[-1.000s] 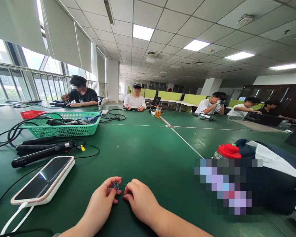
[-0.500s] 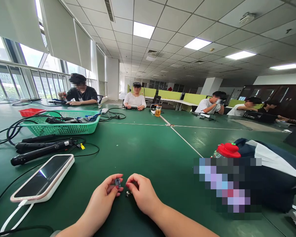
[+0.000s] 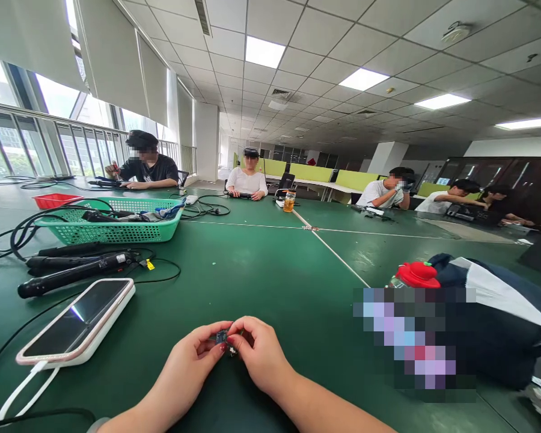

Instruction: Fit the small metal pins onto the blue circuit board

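Note:
Low over the green table [image 3: 198, 276], my left hand [image 3: 196, 355] pinches a small blue-grey part [image 3: 221, 337] with light marks, perhaps a circuit board. Close against it is my right hand [image 3: 259, 349], its thumb and index finger pressed together at the part's right edge. What those right fingertips hold, if anything, is hidden. Just below them shows a tiny whitish-metallic piece [image 3: 232, 350], too small to name; I cannot tell whether it lies on the table or hangs from the fingers.
At left are a white-cased phone [image 3: 79, 325] with a white cable, black rod-shaped devices [image 3: 79, 273] and a green basket [image 3: 117, 231] of cables. A dark bag [image 3: 491, 325] and red-lidded bottle [image 3: 417, 275] stand at right. Several people sit around the table.
My left hand has moved right with the blue-grey part, closing the gap between the hands. My right fingertips now meet the part. The view has shifted slightly.

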Tool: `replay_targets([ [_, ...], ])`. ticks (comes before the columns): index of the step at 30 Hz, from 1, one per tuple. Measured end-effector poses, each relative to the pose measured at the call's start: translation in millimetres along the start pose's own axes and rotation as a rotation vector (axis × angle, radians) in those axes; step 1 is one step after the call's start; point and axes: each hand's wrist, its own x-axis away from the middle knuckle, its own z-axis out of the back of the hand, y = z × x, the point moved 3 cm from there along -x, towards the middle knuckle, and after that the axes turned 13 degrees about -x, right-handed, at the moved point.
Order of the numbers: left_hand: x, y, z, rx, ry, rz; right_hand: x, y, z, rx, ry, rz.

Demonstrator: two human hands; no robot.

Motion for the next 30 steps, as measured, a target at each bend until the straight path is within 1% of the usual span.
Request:
replay_targets([
  [4,1.5,2.5,0.2,-0.030,-0.010,-0.032,-0.7,0.7,-1.6,-0.123,-0.019,-0.051],
  [10,1.6,-0.1,0.4,-0.057,-0.006,-0.046,-0.8,-3.0,-0.3,-0.148,0.011,-0.095],
  [20,4.4,7.3,-1.6,-0.088,-0.031,-0.069,0.7,-2.9,-2.2,-0.182,0.001,-0.095],
  [26,4.5,6.5,-0.6,-0.049,-0.013,-0.023,0.9,-1.0,-2.9,-0.196,-0.024,-0.093],
  [30,3.9,4.1,0.7,-0.023,0.008,-0.028,0.6,-0.7,-0.8,-0.164,0.012,-0.074],
])
